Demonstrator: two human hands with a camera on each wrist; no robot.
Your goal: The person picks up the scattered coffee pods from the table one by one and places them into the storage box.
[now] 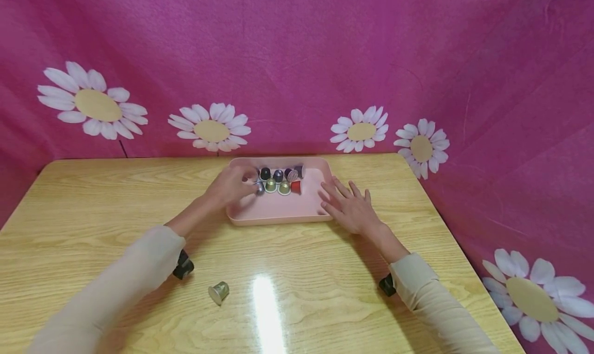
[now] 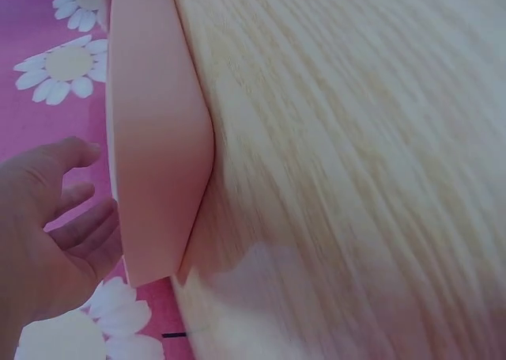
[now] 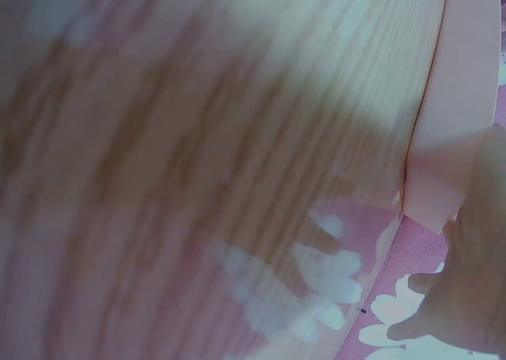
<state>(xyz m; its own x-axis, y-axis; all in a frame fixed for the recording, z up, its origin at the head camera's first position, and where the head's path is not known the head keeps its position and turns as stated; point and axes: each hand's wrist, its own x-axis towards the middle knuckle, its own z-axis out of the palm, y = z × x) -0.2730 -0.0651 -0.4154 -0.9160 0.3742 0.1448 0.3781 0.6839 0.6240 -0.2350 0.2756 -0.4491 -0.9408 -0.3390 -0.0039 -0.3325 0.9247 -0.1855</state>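
Observation:
Several coffee capsules stand in the pink tray [image 1: 260, 215], in the head view. They include a black capsule [image 1: 265, 173], two gold-green capsules [image 1: 284, 188] and a red capsule [image 1: 296, 187]. My left hand [image 1: 230, 185] reaches over the tray's left end, its fingers loosely bent beside a silver-grey capsule [image 1: 260, 187]; no held capsule shows, though the tray wall hides some fingertips in the left wrist view. With fingers spread, my right hand [image 1: 355, 209] rests at the tray's right rim. A gold capsule [image 1: 219, 292] lies on its side on the table, nearer me.
The wooden table [image 1: 325, 276] has its right edge beyond my right arm. A magenta cloth [image 1: 287, 76] with white daisies hangs behind and at the sides. Dark wrist devices [image 1: 183, 265] sit beneath both sleeves.

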